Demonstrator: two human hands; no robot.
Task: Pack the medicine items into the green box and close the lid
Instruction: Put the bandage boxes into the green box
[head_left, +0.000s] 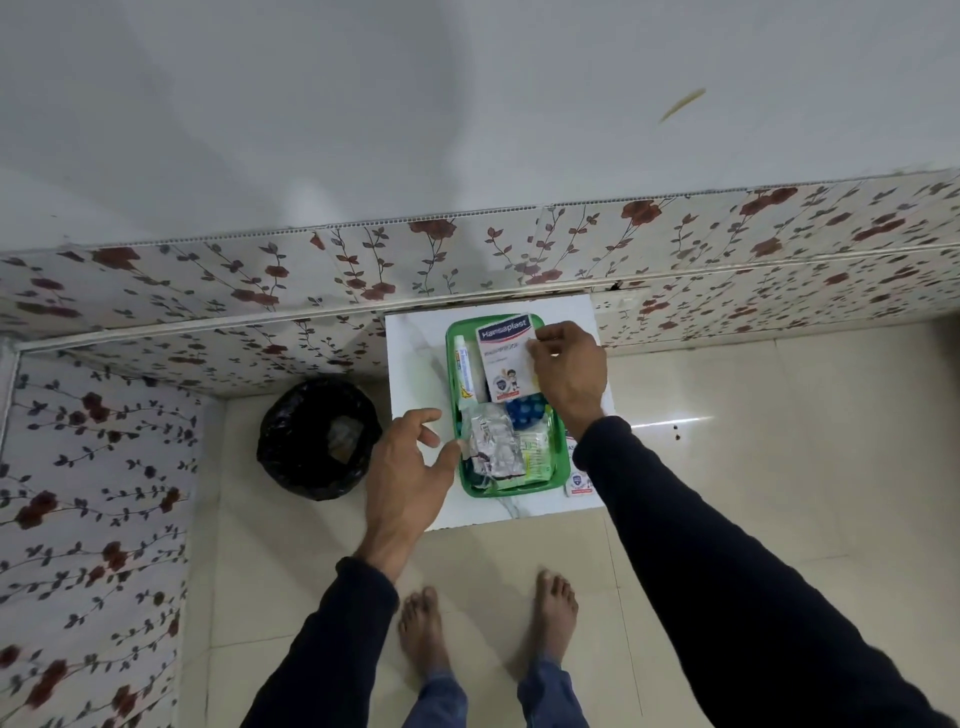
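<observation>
An open green box (451, 343) stands on a small white table (410, 364). Inside lie a white tube (464, 371) along the left wall, silver blister strips (493, 444), a blue ball-like item (524, 410) and a pale green packet (537, 457). My right hand (569, 371) pinches the right edge of a white Hansaplast packet (504, 358) at the box's far end. My left hand (410, 462) hovers open at the box's left wall, fingers near the blister strips. No lid is visible.
A small card or packet (579, 480) lies on the table right of the box, partly under my right sleeve. A bin with a black bag (317, 436) stands on the floor at the left. Floral wall panels close in behind and left. My bare feet (488, 618) stand below the table.
</observation>
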